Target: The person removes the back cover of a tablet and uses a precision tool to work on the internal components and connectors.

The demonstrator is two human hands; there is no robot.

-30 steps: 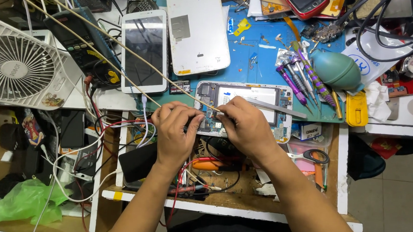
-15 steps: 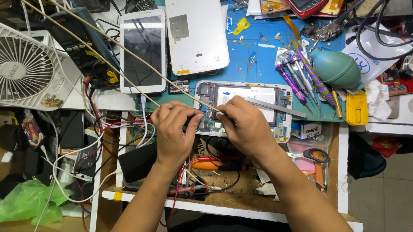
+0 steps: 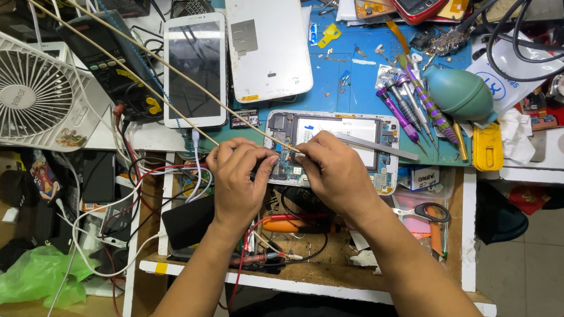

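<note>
right hand [image 3: 333,171] grasping tweezers [image 3: 376,146] | left hand [image 3: 239,175] clenched | opened tablet [image 3: 334,148] beneath both

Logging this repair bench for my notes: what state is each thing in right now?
Opened tablet: back off, circuit boards exposed, face down on the blue mat.
White back cover: detached, lying inner side up.
White tablet: closed, screen dark.
Desk fan: cannot tell whether it runs.
Scissors: closed.
Left hand: steadying the opened tablet's edge.
Right hand: pinching a thin tool.

My two bare forearms, no sleeves, left hand [image 3: 239,179] and right hand [image 3: 334,174] without gloves, rings or watch, dark garment at my torso.
</note>
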